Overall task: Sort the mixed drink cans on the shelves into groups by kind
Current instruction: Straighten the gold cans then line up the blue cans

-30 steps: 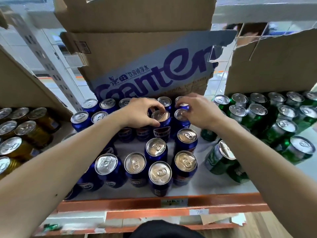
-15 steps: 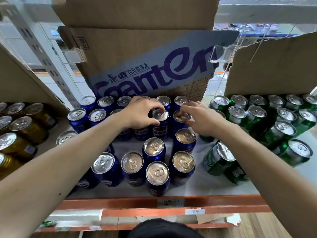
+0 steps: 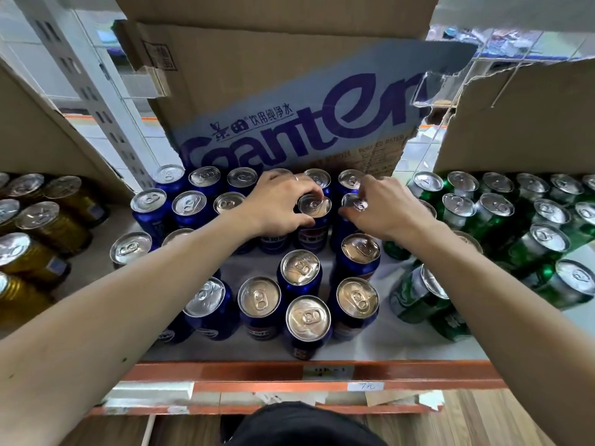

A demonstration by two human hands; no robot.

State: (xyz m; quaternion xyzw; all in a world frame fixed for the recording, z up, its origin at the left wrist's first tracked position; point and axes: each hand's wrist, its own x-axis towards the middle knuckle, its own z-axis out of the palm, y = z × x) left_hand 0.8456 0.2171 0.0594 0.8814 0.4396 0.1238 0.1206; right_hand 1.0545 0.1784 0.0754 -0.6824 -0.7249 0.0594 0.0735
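Now your left hand [image 3: 277, 201] has settled its grasp on one blue can [image 3: 314, 206], your right hand [image 3: 383, 209] pinching its neighbour [image 3: 352, 201]; the blue group is tightening.

Centre cans [image 3: 309, 275]: deep blue, silver tops
Right cans [image 3: 418, 297]: green, white lettering
Left cans [image 3: 54, 226]: gold
Carton [image 3: 289, 91]: brown, pale-blue band, purple lettering
Shelf edge [image 3: 257, 371]: orange
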